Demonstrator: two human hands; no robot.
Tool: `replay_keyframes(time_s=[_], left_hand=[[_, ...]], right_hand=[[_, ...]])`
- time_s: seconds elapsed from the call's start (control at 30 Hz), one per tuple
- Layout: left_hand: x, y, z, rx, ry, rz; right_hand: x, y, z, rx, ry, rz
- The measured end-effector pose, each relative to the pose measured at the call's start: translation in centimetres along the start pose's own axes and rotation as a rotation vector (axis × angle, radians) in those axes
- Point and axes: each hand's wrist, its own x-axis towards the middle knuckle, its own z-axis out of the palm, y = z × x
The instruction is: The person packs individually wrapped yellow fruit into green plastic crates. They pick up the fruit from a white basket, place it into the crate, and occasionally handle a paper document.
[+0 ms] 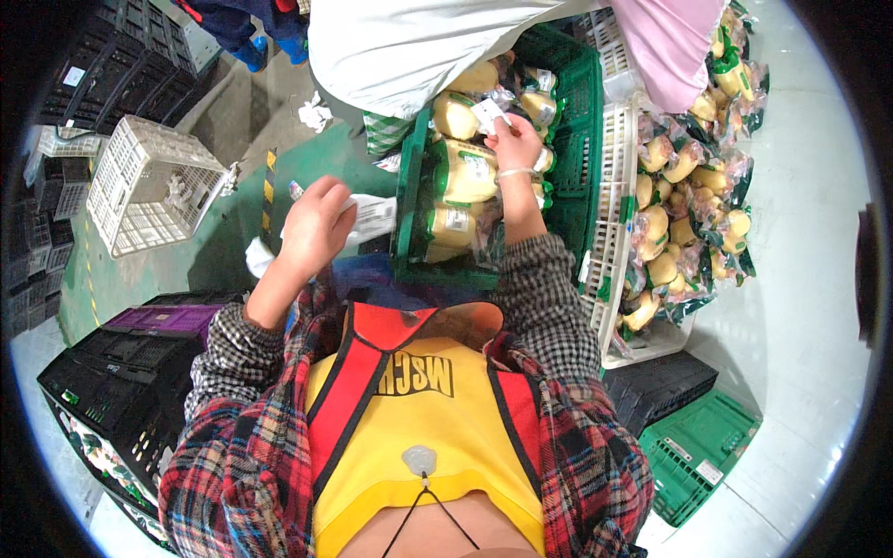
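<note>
My right hand (518,145) pinches a small white label (490,115) above a green plastic crate (582,139). Inside that crate lie several bagged, pale yellow vegetables (469,174), some bearing printed labels. To the left of the crate, my left hand (314,220) is curled at the end of a white label strip (373,217) bearing print; the fingers seem to hold it, and their tips are partly hidden. A white wad of paper (259,257) is just below my left hand.
A white crate (614,279) heaped with bagged vegetables (673,230) stands on the right. A tipped white basket (150,188) lies at left, near stacked black crates (125,63). Black crates (125,363) stand lower left, a green crate (698,453) lower right. A person in a white apron (391,52) is opposite.
</note>
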Motion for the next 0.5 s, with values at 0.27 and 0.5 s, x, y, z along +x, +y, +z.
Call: replay_keyframes(time_s=[0.27, 0.5], left_hand=[[-1.5, -0.4, -0.5, -0.017, -0.042, -0.193], [-1.8, -0.3, -0.9, -0.043, -0.069, -0.187]], right_hand=[[7.0, 3.6, 4.7, -0.278, 0.188, -0.035], [6.4, 3.4, 6.4, 0.133, 0.061, 0.368]])
